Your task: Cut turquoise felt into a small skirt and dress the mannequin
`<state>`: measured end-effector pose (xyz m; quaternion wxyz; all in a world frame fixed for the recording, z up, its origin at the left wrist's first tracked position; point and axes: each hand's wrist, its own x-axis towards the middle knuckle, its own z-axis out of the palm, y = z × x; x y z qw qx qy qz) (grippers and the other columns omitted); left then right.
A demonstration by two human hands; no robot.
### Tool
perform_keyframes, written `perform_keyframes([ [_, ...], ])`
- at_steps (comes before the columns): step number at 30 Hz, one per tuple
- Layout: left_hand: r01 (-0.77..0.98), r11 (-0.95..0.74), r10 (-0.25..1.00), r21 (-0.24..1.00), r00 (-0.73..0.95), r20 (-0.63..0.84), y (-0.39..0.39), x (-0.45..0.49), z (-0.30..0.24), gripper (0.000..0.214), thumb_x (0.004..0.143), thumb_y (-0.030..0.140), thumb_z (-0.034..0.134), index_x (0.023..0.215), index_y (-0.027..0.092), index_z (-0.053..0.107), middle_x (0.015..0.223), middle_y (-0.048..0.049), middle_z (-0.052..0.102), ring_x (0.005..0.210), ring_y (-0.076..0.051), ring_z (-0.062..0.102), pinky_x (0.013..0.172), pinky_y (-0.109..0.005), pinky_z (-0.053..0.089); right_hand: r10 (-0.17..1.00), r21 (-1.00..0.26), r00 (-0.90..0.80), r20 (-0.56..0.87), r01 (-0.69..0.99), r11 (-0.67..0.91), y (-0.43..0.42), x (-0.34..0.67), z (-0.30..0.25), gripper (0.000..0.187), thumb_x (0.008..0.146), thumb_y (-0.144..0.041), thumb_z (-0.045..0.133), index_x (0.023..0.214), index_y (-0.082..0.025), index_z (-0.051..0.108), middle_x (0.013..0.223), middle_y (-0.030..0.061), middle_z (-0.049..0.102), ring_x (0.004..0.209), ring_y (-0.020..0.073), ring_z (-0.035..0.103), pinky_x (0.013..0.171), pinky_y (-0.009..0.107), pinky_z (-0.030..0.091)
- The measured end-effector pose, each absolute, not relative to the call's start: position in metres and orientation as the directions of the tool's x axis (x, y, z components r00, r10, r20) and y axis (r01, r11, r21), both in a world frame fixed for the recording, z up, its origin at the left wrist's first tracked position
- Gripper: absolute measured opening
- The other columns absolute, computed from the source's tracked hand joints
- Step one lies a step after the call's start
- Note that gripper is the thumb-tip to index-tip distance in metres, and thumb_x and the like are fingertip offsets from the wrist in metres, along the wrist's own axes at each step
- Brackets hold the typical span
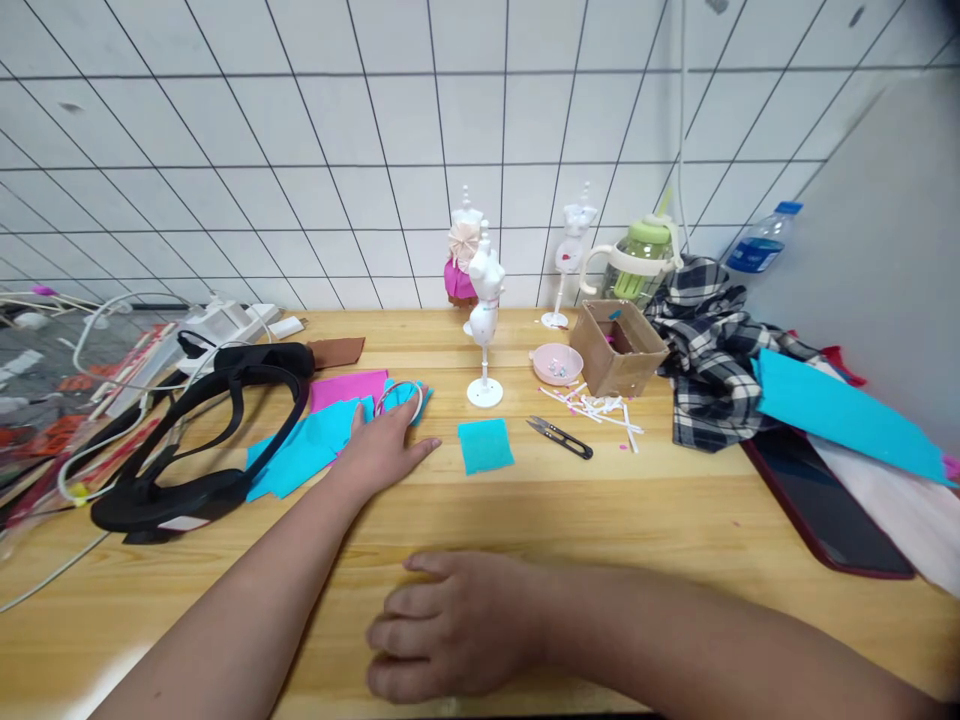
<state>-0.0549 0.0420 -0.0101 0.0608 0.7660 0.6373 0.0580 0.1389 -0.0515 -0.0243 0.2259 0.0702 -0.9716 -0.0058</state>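
Note:
My left hand (386, 445) lies over the blue fabric pieces (304, 452), thumb stretched out to the right and fingers spread. A thin white loop (418, 400) shows at its fingertips, beside a magenta piece of fabric (349, 388). My right hand (457, 625) is near the front edge of the table, palm down, its fingers loosely bent and apart, with nothing visible in it. Between and beyond the hands a small blue fabric square (485, 446) lies flat. Black thread snips (560, 437) rest to its right. Behind it stands a bare white mini mannequin (486, 300).
A black headset frame (217, 490) and cables crowd the left. Toward the back are a dressed mannequin (463, 260), another white mannequin (574, 245), a pink dish (556, 364), a cardboard box (621, 355) and white scraps (600, 408). Plaid cloth (705, 370) and a phone (832, 510) lie right.

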Motion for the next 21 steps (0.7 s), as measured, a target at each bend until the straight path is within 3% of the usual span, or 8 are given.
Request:
perform_keyframes([
  [2, 0.973, -0.168, 0.985, 0.158, 0.170, 0.001, 0.042, -0.054, -0.010, 0.078, 0.091, 0.055, 0.047, 0.156, 0.032, 0.012, 0.153, -0.0087, 0.042, 0.139, -0.037, 0.039, 0.113, -0.068, 0.007, -0.231, 0.053, -0.808, 0.542, -0.242, 0.969, -0.062, 0.129, -0.034, 0.032, 0.099, -0.023, 0.040, 0.085, -0.027, 0.069, 0.085, -0.0068, 0.071, 0.076, 0.0118, 0.058, 0.078, 0.035, 0.044],
  [4, 0.971, -0.173, 0.984, 0.165, 0.176, -0.001, 0.042, -0.054, -0.010, 0.078, 0.091, 0.055, 0.047, 0.156, 0.032, 0.011, 0.153, -0.0088, 0.043, 0.139, -0.037, 0.040, 0.113, -0.068, 0.006, -0.264, 0.043, -0.723, 0.639, -0.308, 0.950, -0.073, 0.120, -0.042, 0.030, 0.099, -0.028, 0.044, 0.080, -0.029, 0.068, 0.073, -0.0090, 0.068, 0.069, 0.0094, 0.057, 0.077, 0.031, 0.043],
  [9, 0.955, -0.211, 0.977, 0.207, 0.200, 0.074, 0.041, -0.054, -0.008, 0.070, 0.093, 0.050, 0.048, 0.154, 0.030, 0.021, 0.154, -0.0110, 0.040, 0.141, -0.034, 0.036, 0.113, -0.068, 0.009, -0.137, -0.009, -0.648, 0.749, -0.216, 0.976, -0.062, 0.121, -0.034, 0.016, 0.095, -0.030, 0.049, 0.094, -0.031, 0.065, 0.087, -0.0113, 0.071, 0.077, 0.0091, 0.057, 0.084, 0.032, 0.040],
  [10, 0.953, -0.218, 0.974, 0.211, 0.199, 0.104, 0.041, -0.053, -0.007, 0.068, 0.093, 0.049, 0.048, 0.153, 0.029, 0.023, 0.156, -0.0112, 0.038, 0.142, -0.034, 0.034, 0.113, -0.067, 0.011, -0.059, -0.039, -0.718, 0.694, -0.119, 0.992, -0.051, 0.126, -0.027, 0.017, 0.093, -0.029, 0.050, 0.102, -0.029, 0.065, 0.093, -0.0072, 0.072, 0.081, 0.0114, 0.058, 0.083, 0.033, 0.040],
  [12, 0.947, -0.229, 0.967, 0.226, 0.194, 0.166, 0.041, -0.053, -0.005, 0.067, 0.093, 0.047, 0.048, 0.152, 0.027, 0.026, 0.156, -0.0120, 0.036, 0.143, -0.033, 0.032, 0.114, -0.066, 0.013, 0.359, -0.163, -0.739, 0.570, 0.326, 0.931, -0.025, 0.140, -0.011, 0.019, 0.091, -0.023, 0.050, 0.104, -0.020, 0.063, 0.095, 0.0043, 0.071, 0.084, 0.0177, 0.058, 0.079, 0.037, 0.040],
  [14, 0.934, -0.245, 0.957, 0.261, 0.191, 0.218, 0.040, -0.052, -0.002, 0.067, 0.093, 0.045, 0.049, 0.153, 0.026, 0.025, 0.152, -0.0127, 0.044, 0.140, -0.032, 0.038, 0.114, -0.064, 0.014, 0.640, -0.162, -0.687, 0.344, 0.628, 0.761, -0.001, 0.157, 0.001, 0.017, 0.092, -0.021, 0.048, 0.099, -0.017, 0.063, 0.095, 0.0098, 0.068, 0.090, 0.0233, 0.057, 0.077, 0.038, 0.040],
  [17, 0.902, -0.275, 0.948, 0.334, 0.197, 0.249, 0.038, -0.050, 0.000, 0.070, 0.094, 0.041, 0.049, 0.155, 0.026, 0.018, 0.132, -0.0100, 0.062, 0.123, -0.028, 0.056, 0.115, -0.062, 0.015, 0.797, -0.115, -0.593, 0.115, 0.789, 0.604, 0.017, 0.176, 0.003, 0.014, 0.091, -0.024, 0.052, 0.092, -0.016, 0.064, 0.093, 0.0117, 0.065, 0.092, 0.0269, 0.057, 0.077, 0.038, 0.040],
  [21, 0.865, -0.297, 0.950, 0.405, 0.226, 0.214, 0.036, -0.046, -0.001, 0.073, 0.093, 0.039, 0.050, 0.155, 0.026, 0.014, 0.110, -0.0023, 0.071, 0.094, -0.020, 0.068, 0.115, -0.059, 0.013, 0.807, -0.171, -0.586, 0.070, 0.790, 0.588, 0.016, 0.184, -0.007, 0.016, 0.092, -0.025, 0.051, 0.102, -0.018, 0.061, 0.101, 0.0113, 0.064, 0.094, 0.0256, 0.058, 0.081, 0.036, 0.042],
])
